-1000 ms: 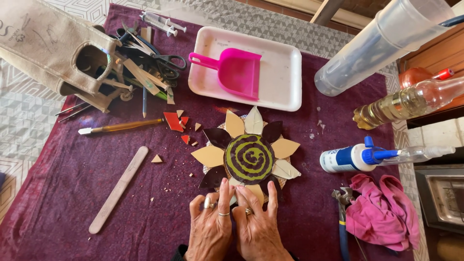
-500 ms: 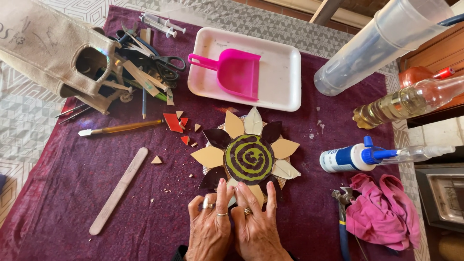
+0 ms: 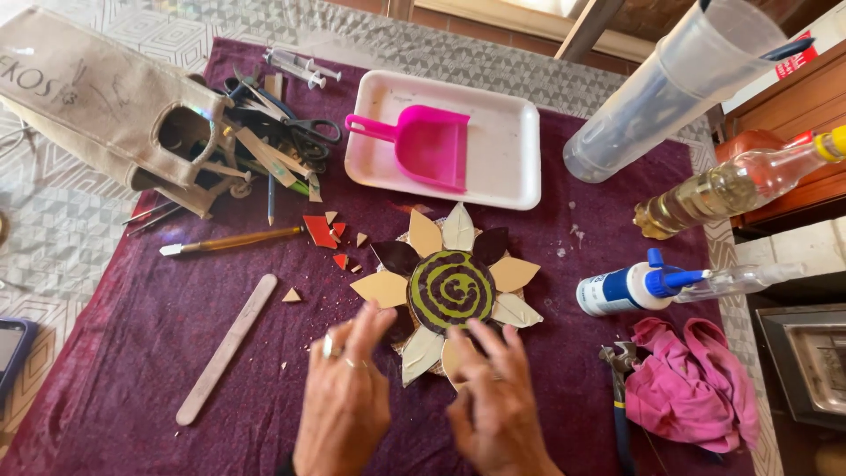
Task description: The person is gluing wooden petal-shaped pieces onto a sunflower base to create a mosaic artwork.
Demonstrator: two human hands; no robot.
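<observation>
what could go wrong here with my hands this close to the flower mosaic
1. Both the left hand and the right hand are at the lower petals of the flower mosaic; a nudge could shift loose petals out of line.
2. The red shards and small chips lie near your left fingers; the broken edges look sharp.
3. The glue bottle lies on its side and might leak onto the purple cloth.

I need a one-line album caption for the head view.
Both hands, left hand and right hand, at a sunflower mosaic on a purple cloth.
</observation>
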